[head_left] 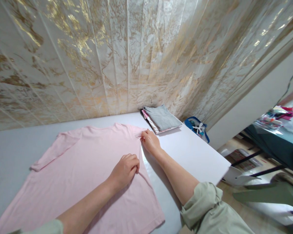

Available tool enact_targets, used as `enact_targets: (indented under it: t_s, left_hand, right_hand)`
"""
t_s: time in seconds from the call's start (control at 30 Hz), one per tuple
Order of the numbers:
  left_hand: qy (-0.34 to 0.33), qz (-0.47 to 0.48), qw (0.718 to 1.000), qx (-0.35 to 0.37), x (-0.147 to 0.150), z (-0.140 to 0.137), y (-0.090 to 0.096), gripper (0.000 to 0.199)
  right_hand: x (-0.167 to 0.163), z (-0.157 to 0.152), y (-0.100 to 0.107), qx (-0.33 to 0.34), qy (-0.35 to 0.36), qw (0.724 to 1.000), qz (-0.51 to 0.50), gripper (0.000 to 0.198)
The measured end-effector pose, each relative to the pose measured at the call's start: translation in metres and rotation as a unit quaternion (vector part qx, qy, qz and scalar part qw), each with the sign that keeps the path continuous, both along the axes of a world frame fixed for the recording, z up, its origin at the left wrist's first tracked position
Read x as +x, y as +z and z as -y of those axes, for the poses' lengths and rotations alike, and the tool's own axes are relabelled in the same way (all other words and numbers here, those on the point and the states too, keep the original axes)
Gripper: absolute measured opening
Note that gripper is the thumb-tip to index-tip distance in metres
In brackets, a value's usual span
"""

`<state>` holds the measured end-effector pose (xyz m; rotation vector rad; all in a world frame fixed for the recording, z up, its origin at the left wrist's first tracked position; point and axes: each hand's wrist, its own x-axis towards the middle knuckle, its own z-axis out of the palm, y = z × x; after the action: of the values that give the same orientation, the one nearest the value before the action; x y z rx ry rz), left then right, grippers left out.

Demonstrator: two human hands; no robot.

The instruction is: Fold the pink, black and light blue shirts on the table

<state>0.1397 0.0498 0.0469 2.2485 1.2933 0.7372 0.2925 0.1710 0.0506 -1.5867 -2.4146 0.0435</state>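
A pink T-shirt (88,169) lies spread out on the white table, its neckline toward the wall and one sleeve stretched out at the left. My right hand (150,141) pinches the sleeve at the shirt's right side. Lower down, the curled fingers of my left hand (127,169) grip the shirt near its right side edge, where the cloth puckers a little. Just beyond my right hand sits a stack of folded clothes with a grey garment (162,117) on top.
Gold-and-white patterned curtain (117,58) hangs behind the white table (197,152). A blue-trimmed bag (197,128) stands past the table's right edge. Farther right are a dark table (283,139) with assorted items and a green chair (271,195).
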Motion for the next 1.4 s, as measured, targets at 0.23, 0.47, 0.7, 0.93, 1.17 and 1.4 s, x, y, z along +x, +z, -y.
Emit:
enact_targets:
  t_s: [0.23,0.47,0.7,0.93,1.17,1.4]
  left_hand:
    - [0.063,-0.034,0.997,0.039,0.005,0.002,-0.005,0.033]
    - [0.084,-0.178,0.980,0.024,0.006,0.002,-0.015,0.057]
    - [0.083,-0.157,0.984,0.030,0.006,0.006,-0.012,0.049]
    - [0.115,-0.067,0.991,0.023,-0.024,-0.031,0.006,0.032]
    - [0.301,-0.221,0.928,-0.014,-0.120,-0.084,-0.004,0.052]
    - [0.330,-0.309,0.891,-0.027,-0.165,-0.071,-0.022,0.066]
  right_hand:
    - [0.000,-0.002,-0.002,0.016,0.000,1.000,-0.012,0.019]
    - [0.000,-0.001,-0.001,0.019,-0.013,1.000,-0.017,0.023]
    - [-0.009,0.018,0.009,0.085,0.036,0.994,-0.054,0.026]
    - [-0.025,0.022,-0.005,0.022,0.059,0.998,0.015,0.023]
    - [-0.025,0.027,-0.004,0.028,0.078,0.997,0.010,0.026]
    - [-0.034,0.040,-0.005,0.026,0.142,0.989,-0.010,0.031]
